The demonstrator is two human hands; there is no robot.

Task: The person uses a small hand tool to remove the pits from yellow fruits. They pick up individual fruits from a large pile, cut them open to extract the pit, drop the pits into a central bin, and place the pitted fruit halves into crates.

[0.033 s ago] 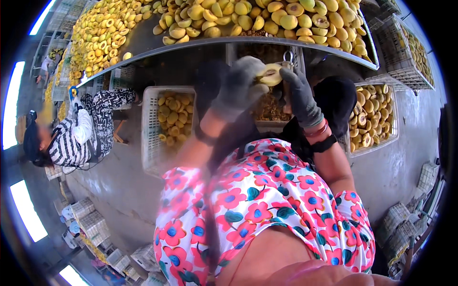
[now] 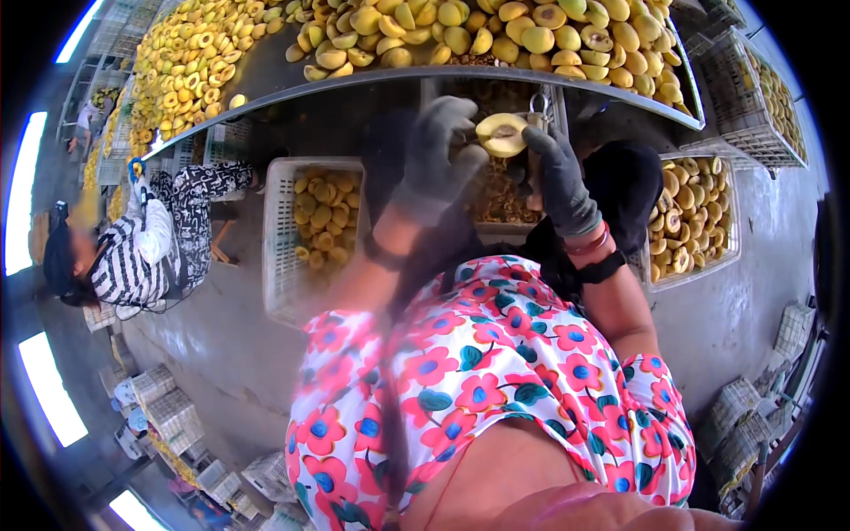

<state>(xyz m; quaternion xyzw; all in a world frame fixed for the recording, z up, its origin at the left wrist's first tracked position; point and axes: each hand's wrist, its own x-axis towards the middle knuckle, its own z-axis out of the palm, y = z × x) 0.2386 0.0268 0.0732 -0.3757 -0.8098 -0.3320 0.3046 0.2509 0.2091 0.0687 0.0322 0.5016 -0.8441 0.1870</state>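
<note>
A yellow peach half (image 2: 502,135) is in front of me, its cut face up and a brownish hollow in the middle. My right hand (image 2: 563,186), in a dark grey glove, has its fingertips closed on the fruit's right edge. To the left of the fruit, my grey-gloved left hand (image 2: 438,164) is open, thumb and fingers apart, with nothing in it. A small metal loop tool (image 2: 537,104) stands up just behind my right fingertips; its lower part is mostly hidden. Beneath my hands, a crate holds brown scraps (image 2: 498,199).
A metal-edged table (image 2: 390,81) ahead bears many peach halves. White crates of peach halves stand at my left (image 2: 282,221) and right (image 2: 731,239). Another person in striped clothing (image 2: 137,265) sits at the left. More crates (image 2: 766,106) are at the far right.
My left hand has let go of the peach half and drawn back slightly to the left, fingers spreading. The fruit's cut face now shows more fully beside my right fingertips.
</note>
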